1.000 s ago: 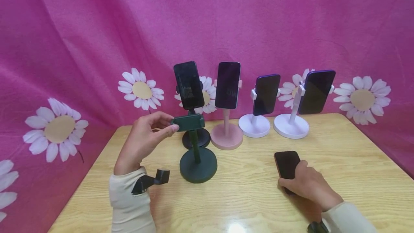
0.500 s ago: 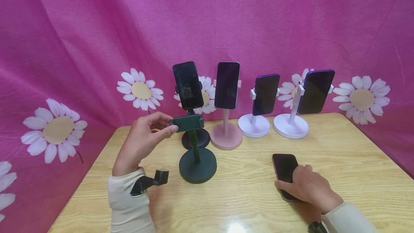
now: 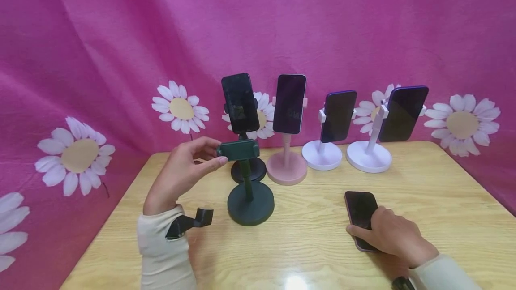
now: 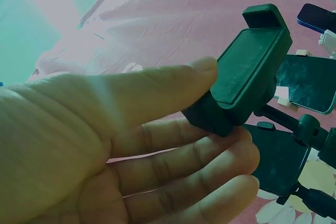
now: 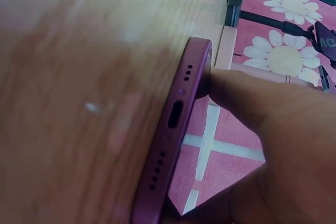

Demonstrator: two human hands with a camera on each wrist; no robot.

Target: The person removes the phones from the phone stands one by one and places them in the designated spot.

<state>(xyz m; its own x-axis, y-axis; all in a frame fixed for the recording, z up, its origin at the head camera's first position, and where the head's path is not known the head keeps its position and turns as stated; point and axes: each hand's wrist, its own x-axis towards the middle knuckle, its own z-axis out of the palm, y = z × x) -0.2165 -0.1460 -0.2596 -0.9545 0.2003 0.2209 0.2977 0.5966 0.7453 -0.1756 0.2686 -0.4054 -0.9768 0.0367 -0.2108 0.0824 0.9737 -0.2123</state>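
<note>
My left hand (image 3: pixel 181 173) pinches the left end of the clamp (image 3: pixel 238 150) on a dark green phone stand (image 3: pixel 251 205). In the left wrist view the thumb lies on the front of that clamp (image 4: pixel 247 69), with the fingers behind and below; no phone sits in it. At the right, my right hand (image 3: pixel 397 235) holds a smartphone (image 3: pixel 360 207) by its sides, dark screen up, low at the tabletop. The right wrist view shows the phone's pinkish-purple bottom edge (image 5: pixel 170 145) with its charging port and speaker holes.
Behind the green stand, a black stand (image 3: pixel 258 170) bears a phone (image 3: pixel 240 103). Beside it are a pink stand (image 3: pixel 287 171) and two white stands (image 3: pixel 321 158), each with a phone. A pink cloth (image 3: pixel 322 21) with daisies hangs behind the wooden table (image 3: pixel 306 236).
The right hand has drawn the phone slightly nearer the front of the table. The left hand keeps its pinch on the green clamp. The head view has shifted a little.
</note>
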